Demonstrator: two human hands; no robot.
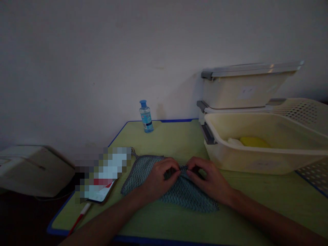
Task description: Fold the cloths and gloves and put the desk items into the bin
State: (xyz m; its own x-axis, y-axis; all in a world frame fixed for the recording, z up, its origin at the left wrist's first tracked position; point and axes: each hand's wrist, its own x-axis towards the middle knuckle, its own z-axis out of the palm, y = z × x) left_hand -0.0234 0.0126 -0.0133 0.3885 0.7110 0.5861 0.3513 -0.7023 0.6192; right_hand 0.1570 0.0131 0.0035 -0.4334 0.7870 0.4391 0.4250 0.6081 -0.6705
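Note:
A teal textured cloth (146, 171) with a dark checked border and a hanging loop at its far left corner lies on the green table. My left hand (164, 174) pinches the cloth's far edge between thumb and fingertips. Close beside it, my right hand (206, 174) pinches the same edge, leaving a short bunched stretch of border between the two hands. That edge is lifted a little, and the cloth slopes down toward me in folds. Both forearms hide parts of the cloth and table.
A phone (99, 195), partly blurred out, lies left with a red cable (75, 223). A blue-capped bottle (146, 118) stands near the wall. On the right, an open cream bin (251, 162) holds yellow and white items; a lidded bin (235, 90) rises behind it. The table's edge (143, 239) is blue.

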